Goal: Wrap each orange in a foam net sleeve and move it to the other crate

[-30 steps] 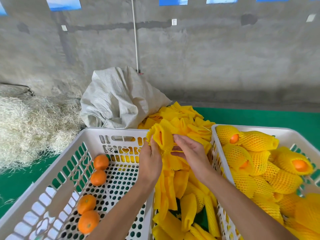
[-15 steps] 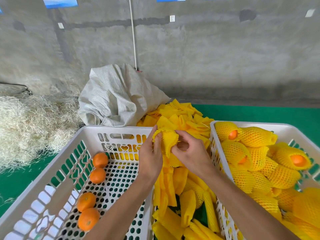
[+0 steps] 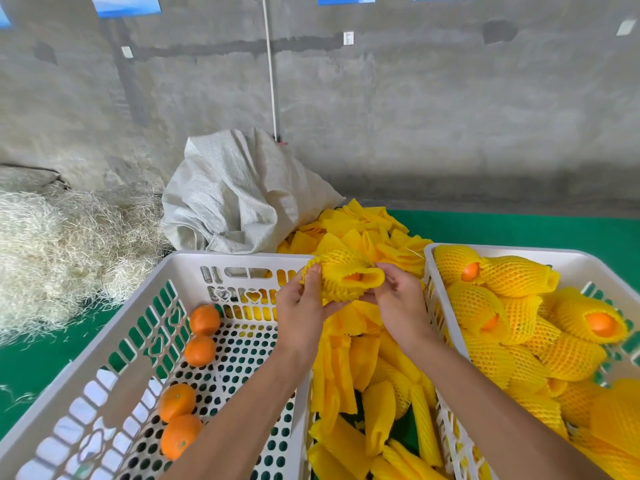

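Above the gap between the two crates, left hand (image 3: 302, 308) and right hand (image 3: 398, 301) both grip a foam net sleeve (image 3: 341, 277) with an orange (image 3: 354, 277) inside. Left crate (image 3: 239, 259) holds four bare oranges along its left wall; right crate (image 3: 568, 258) is packed with wrapped ones.

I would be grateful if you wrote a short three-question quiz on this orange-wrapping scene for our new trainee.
1. True or false: the left crate holds four bare oranges.
2. What do the left hand and right hand hold between them?
A. a bare orange
B. a foam net sleeve with an orange showing in its opening
C. the white sack
3. Fill in: the wrapped oranges lie in the ____ crate.

Key:
1. True: two bare oranges near the far wall, two nearer the camera.
2. B
3. right
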